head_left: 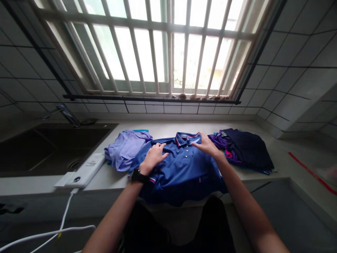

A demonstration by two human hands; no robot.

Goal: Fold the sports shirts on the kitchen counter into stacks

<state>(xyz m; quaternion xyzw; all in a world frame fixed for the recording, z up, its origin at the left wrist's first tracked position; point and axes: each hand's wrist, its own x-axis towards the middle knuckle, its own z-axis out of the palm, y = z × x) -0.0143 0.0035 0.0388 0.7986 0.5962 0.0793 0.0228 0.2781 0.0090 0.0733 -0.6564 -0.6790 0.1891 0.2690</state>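
A blue polo shirt (176, 168) lies front up on the counter. Its collar (181, 138) has red and white trim, and its hem hangs over the counter's front edge. My left hand (154, 157), with a black watch on the wrist, rests on the sleeve and chest side, thumb apart from the fingers. At the other shoulder, beside the collar, is my right hand (206, 144). Its thumb and fingers are apart over the fabric, neither gripping it visibly. A lavender pile of clothes (127, 146) touches the shirt's left side.
Dark and purple folded clothes (243, 147) lie to the right. A white power bank (86, 170) with a cable sits at the left by the dark sink (28, 151) and faucet (68, 115). A red strip (312, 172) lies far right. Behind is a barred window (168, 52).
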